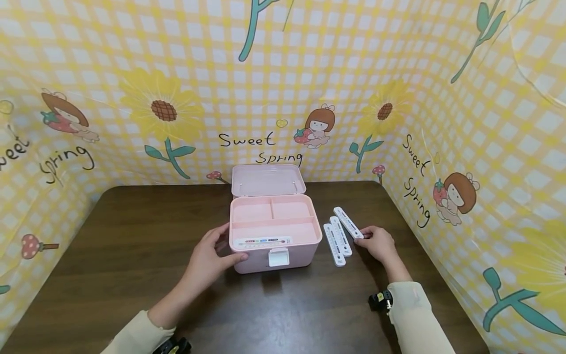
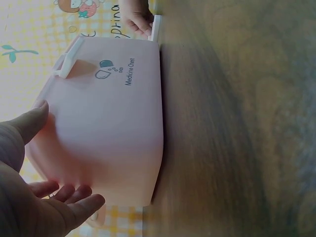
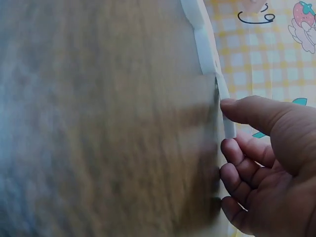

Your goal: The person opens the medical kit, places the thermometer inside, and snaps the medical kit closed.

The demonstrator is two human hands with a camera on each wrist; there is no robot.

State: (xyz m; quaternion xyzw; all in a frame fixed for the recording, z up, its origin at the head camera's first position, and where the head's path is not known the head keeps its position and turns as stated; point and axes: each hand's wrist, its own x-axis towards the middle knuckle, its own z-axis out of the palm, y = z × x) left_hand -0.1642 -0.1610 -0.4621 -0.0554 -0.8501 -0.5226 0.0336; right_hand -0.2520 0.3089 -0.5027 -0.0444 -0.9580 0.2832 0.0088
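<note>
A pink medicine chest (image 1: 275, 246) stands on the table with its lid (image 1: 268, 180) swung back. My left hand (image 1: 211, 255) holds its front left corner, thumb on the front and fingers along the side; the left wrist view shows this grip on the chest (image 2: 108, 113) closely. In the chest's front compartment lies a slim white thermometer case (image 1: 262, 241). Three similar cases are on the table to the right. My right hand (image 1: 376, 242) pinches the near end of the rightmost case (image 1: 348, 222). Beside it lie the middle case (image 1: 341, 236) and the left case (image 1: 334, 245).
Pink dividers (image 1: 272, 208) split the chest's top tray into three compartments. A white latch (image 1: 278, 257) hangs on its front. The dark wooden table (image 1: 146, 236) is bordered at the back and sides by a yellow checked cloth (image 1: 212, 88).
</note>
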